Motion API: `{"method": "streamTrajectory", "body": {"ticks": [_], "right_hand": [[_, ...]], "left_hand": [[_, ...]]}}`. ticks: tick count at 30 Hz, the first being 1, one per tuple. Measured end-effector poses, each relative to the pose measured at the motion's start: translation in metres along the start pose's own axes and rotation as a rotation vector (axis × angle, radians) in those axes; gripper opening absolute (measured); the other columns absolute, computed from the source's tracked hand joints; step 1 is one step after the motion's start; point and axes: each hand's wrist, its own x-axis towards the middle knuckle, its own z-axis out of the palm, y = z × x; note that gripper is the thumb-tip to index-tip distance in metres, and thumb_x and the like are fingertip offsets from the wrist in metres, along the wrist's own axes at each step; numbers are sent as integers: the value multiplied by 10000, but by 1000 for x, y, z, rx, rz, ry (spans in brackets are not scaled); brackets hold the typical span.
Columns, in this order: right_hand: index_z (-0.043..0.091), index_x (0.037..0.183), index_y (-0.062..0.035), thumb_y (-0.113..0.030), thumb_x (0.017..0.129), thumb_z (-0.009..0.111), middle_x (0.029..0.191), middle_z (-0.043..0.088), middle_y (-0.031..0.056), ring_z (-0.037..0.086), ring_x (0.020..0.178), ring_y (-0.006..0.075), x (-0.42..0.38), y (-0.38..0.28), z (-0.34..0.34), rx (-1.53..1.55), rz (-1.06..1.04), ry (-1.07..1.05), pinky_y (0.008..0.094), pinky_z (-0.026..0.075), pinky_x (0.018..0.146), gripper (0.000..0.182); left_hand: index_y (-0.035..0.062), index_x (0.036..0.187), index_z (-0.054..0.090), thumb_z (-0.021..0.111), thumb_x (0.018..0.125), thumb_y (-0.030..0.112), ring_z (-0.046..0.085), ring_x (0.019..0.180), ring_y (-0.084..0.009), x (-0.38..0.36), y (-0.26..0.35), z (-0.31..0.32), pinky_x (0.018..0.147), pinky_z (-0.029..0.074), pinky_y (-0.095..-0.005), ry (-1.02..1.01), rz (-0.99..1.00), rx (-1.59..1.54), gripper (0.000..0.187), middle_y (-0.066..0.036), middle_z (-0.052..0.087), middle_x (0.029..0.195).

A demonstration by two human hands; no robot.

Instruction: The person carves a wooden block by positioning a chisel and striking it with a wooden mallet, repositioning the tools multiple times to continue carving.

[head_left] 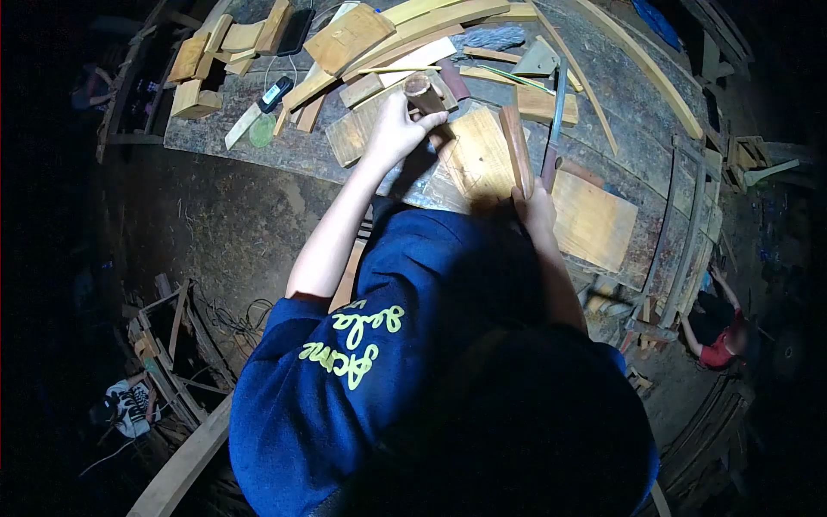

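Observation:
My left hand [399,129] is closed around a brown round-ended piece of wood [423,90], its circular end facing up. Lower on the right, my right hand [536,211] is closed at the near end of a curved brown wooden piece [514,146]. A long narrow metal blade [559,108] with a dark handle [549,164] runs up from the fingers of the same hand. Between the hands, a pale square board [476,151] lies on the worn workbench [301,164]. Another flat board [594,220] sits right of my right hand.
Wooden blocks [349,39] and curved strips [646,65] crowd the far bench. A black-topped tool [276,93] lies left and a frame saw [668,233] right. One person in red [719,349] is low at the right; another in black and white [133,409] is at lower left.

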Motion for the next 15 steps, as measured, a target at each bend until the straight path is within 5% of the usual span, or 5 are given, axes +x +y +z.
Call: {"method": "streamTrajectory", "body": {"ticks": [5,10,15], "right_hand": [[545,1083,-42,-440,805,608,954,649,280,622,928,452,-2,-1,-3,20,-8,-5,524,488,808,490],[550,1084,-55,-451,804,599,956,651,272,622,928,450,-1,0,1,13,11,-2,522,489,806,487],[552,1079,-60,-457,802,600,950,652,269,623,923,450,2,3,3,4,12,9,522,490,805,486]], "left_hand": [[-4,1023,632,765,737,67,679,896,-184,11,-4,-4,820,546,-325,15,42,-7,324,-114,691,970],[0,1015,650,795,704,234,686,879,-250,20,4,-3,806,531,-357,14,175,279,415,-155,696,954],[-21,1003,648,792,734,231,688,844,-193,34,5,2,786,534,-343,2,215,268,396,-130,706,921]]}}
